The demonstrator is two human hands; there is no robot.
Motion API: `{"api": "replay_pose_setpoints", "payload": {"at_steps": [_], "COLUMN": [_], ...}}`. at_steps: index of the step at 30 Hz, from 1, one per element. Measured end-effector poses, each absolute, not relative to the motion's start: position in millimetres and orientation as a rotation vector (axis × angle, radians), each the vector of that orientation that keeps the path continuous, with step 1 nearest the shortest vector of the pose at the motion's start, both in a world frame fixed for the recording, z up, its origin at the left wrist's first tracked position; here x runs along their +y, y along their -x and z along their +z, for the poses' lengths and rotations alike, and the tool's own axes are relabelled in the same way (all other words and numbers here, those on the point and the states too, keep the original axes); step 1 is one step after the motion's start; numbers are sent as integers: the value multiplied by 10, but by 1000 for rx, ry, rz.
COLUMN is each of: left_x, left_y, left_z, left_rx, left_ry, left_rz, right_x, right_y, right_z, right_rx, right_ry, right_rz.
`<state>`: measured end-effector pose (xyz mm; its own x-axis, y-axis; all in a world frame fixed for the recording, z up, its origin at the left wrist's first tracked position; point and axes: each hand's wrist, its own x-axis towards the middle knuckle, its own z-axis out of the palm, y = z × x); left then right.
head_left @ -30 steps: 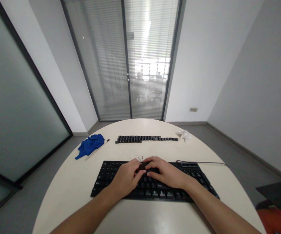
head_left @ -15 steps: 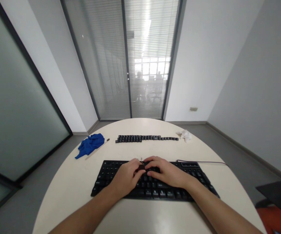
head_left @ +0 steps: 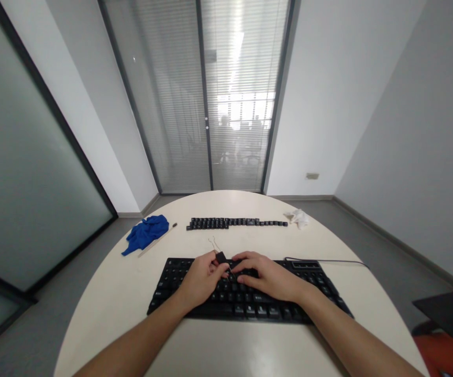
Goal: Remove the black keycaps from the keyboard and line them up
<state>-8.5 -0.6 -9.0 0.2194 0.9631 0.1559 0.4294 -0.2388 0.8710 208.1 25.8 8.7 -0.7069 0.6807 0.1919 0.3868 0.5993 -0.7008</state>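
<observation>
My left hand (head_left: 202, 277) is closed around a wire keycap puller (head_left: 221, 257) with a black handle. Two thin hooked wires rise from its far end, above the bare table beyond the keyboard. Beneath both hands lies a black keyboard (head_left: 250, 311), its middle keys partly covered by my fingers. My right hand (head_left: 269, 276) rests over the keys just right of the puller. Its thumb and fingers are bent and apart, the fingertips on or close to the keys. Whether a fingertip touches the puller's near end is too small to tell.
Loose black keycaps (head_left: 226, 222) stand in rows toward the back of the round white table (head_left: 226, 348). A blue cloth (head_left: 146, 233) and a thin brush (head_left: 157, 241) lie at the left. Crumpled white tissue (head_left: 298, 218) sits at the right. The keyboard's cable (head_left: 336, 261) runs off rightward.
My left hand has shifted slightly left and tilted the keycap puller, so its wires now point up and away in plain view. My right hand stays where it was.
</observation>
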Motion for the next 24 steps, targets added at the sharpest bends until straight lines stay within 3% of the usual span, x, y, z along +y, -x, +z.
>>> {"api": "replay_pose_setpoints", "payload": {"at_steps": [8, 14, 19, 24], "left_x": [-169, -74, 17, 2], "left_y": [32, 51, 75, 65], "left_z": [-35, -78, -92, -75], "left_rx": [1281, 1487, 1247, 1191], "left_ry": [-2630, -2163, -1651, -1552], "left_rz": [716, 934, 1004, 1072], "right_x": [266, 264, 262, 246], "right_y": [-2082, -2089, -2092, -2039], "right_z": [74, 75, 76, 77], "right_rx": [-2390, -2396, -2387, -2343], "right_ry": [832, 836, 843, 888], "right_rz": [890, 879, 887, 842]}}
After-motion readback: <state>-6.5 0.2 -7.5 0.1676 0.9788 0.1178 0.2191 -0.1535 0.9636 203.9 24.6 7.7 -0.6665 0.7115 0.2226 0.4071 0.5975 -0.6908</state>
